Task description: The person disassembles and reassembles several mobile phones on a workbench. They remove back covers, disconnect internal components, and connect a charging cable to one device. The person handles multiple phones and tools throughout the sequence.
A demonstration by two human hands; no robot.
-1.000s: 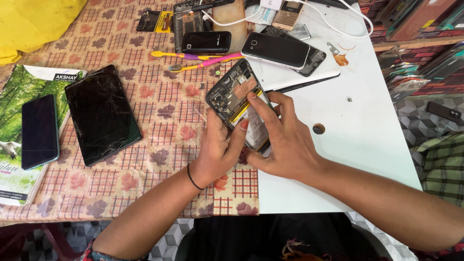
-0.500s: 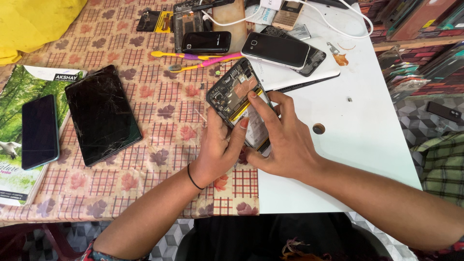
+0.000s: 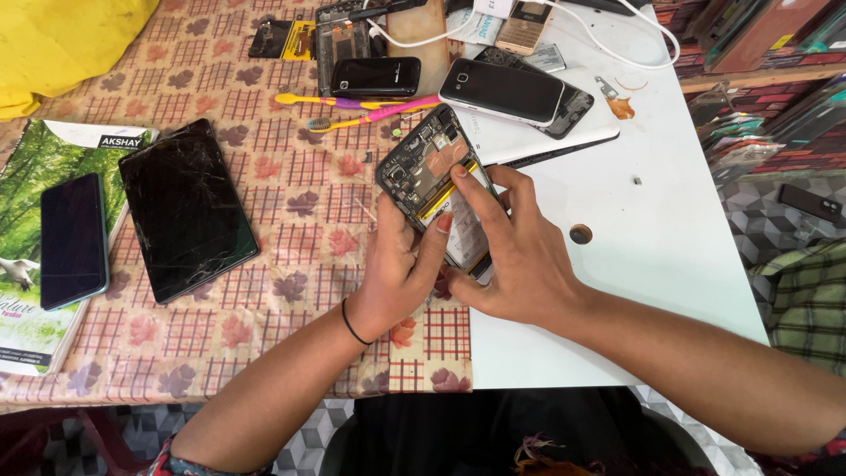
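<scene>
Opened phone (image 3: 429,167), back cover off, is held tilted above the worktop (image 3: 670,264). Left hand (image 3: 401,269) grips its lower edge; right hand (image 3: 520,256) grasps its side, fingertips pressing the battery area. Cracked tablet (image 3: 185,207) lies well apart.

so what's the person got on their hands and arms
Both forearms are bare, with no gloves. The left hand has a thin black band around the wrist, and one nail looks painted red. The right hand shows no ring, watch or band. A patterned sleeve edge shows near the left elbow.
</scene>
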